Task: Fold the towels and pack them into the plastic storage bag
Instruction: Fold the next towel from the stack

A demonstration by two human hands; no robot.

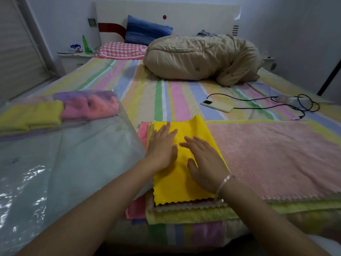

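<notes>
Left forearm (83, 209) and right forearm (258, 218) enter from the bottom edge. Left hand (161, 146): open, fingers straight and together, palm flat on the yellow towel (175, 187). Right hand (204, 163): open too, fingers slightly spread, palm down on the same towel, just beside the left; a pale bracelet (224, 183) sits on that wrist. Neither hand grips anything. Yellow towel is a folded rectangle with a scalloped near edge, topping a stack at the near edge of the bed (147, 85). A large pink towel (267, 154) lies under it, spread flat to the right. A yellow-green towel (184, 215) lies beneath, and a darker pink towel (135, 209) pokes out at the left. Plastic storage bag (64, 154): clear, lying flat to the left of the stack, its edge touching the stack. At the bag's far end lie folded towels: a yellow bundle (33, 115), a pink bundle (88, 108) and a purple one (83, 94) behind. Farther up the striped bed, a phone (216, 106) lies with a black cable (258, 100) plugged in. Beyond it are a bunched beige quilt (203, 58), a pink checked pillow (120, 49) and a blue pillow (145, 32) at the headboard.
</notes>
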